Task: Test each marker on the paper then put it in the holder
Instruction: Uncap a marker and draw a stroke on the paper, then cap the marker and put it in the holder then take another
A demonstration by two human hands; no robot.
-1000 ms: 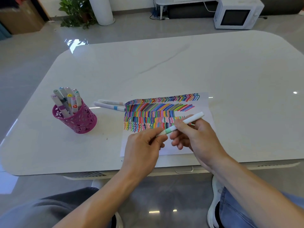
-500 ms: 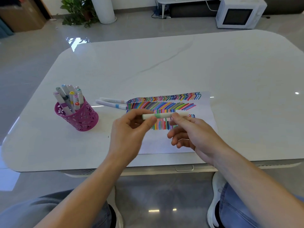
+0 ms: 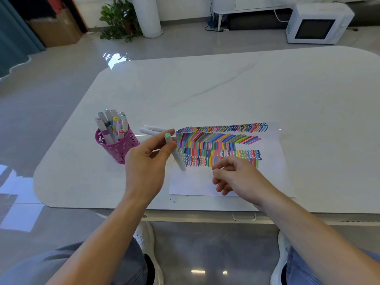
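White tabletop (image 3: 226, 89) carries paper (image 3: 195, 184) with rows of coloured test strokes. Pink holder (image 3: 121, 151) sits left of it, stored markers (image 3: 111, 126) inside. Left hand (image 3: 146, 161) fingers pinch a white marker (image 3: 177, 159), mint-green cap up, raised between holder and paper. Right hand (image 3: 238, 175) over paper, fingers loosely curled, empty.
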